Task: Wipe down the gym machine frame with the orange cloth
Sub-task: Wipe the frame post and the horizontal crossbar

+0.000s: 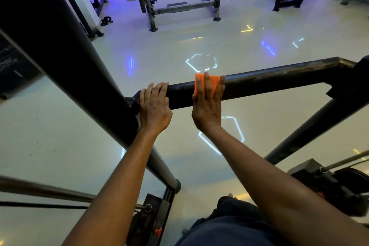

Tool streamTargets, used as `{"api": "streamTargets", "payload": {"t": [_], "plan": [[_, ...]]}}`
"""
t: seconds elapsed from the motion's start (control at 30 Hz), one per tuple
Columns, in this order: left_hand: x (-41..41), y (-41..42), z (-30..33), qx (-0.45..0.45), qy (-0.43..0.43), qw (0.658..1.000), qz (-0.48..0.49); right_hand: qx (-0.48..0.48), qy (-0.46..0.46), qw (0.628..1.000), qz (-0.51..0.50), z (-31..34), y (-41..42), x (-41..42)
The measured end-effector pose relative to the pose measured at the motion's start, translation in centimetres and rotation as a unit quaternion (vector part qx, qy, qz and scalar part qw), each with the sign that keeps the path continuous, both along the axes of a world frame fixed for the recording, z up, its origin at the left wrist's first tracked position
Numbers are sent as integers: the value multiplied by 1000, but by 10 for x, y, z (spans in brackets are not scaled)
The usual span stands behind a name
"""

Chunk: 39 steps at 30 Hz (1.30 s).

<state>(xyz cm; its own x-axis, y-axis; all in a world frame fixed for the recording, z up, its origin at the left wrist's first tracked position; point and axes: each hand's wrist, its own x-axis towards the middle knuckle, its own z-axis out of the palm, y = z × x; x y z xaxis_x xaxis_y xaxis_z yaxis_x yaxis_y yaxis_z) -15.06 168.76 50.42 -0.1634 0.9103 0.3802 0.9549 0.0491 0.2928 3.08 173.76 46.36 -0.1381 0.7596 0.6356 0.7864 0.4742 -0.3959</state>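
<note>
Orange cloth [205, 85] under right hand [207, 104] (fingers flat), on frame bar [279, 80]

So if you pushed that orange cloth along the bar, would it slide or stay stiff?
The orange cloth drapes over the black bar, so it's probably floppy. Pressed flat under the right hand, it should slide along easily. It looks thin, likely light.

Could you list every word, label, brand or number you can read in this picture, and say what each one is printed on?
Nothing here can be read.
Dark panel at the left edge: faint pale marks, perhaps print, too blurred to read.
Orange cloth under the right hand: no print visible.
Black frame bar, which the left hand rests on: scuffs only, no label.
</note>
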Motion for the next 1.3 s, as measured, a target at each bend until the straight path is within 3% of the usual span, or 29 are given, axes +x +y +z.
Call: {"api": "streamTargets", "payload": {"t": [0.1,0.23,0.33,0.47,0.57,0.67,0.77,0.87,0.97,1.1,1.2,1.3], "plan": [[11,1,3,-6,-17,1000,-4,1,-19,999,46,0,-5,-18],[21,1,3,-10,-17,1000,-5,75,-87,993,37,3,21,29],[20,0,1,-10,-13,1000,-3,61,-49,996,-32,7,28,63],[29,3,3,-15,-20,1000,-10,31,-15,999,-6,14,18,35],[42,10,7,-22,-10,999,-34,42,-55,997,43,12,21,26],[49,14,8,-26,-10,999,-37,67,-95,993,32,9,37,76],[55,18,6,-21,-8,999,-30,41,-45,998,-10,10,44,114],[69,21,5,-19,-9,999,-24,21,0,1000,-8,13,34,81],[82,26,9,-21,-12,999,-31,33,-35,998,50,9,29,61],[94,33,12,-32,-28,998,-49,77,-95,992,37,4,56,123],[103,34,9,-25,-35,998,-40,54,-29,998,-22,7,63,157],[115,37,9,-17,-31,999,-35,26,30,999,-19,14,50,123]]}}
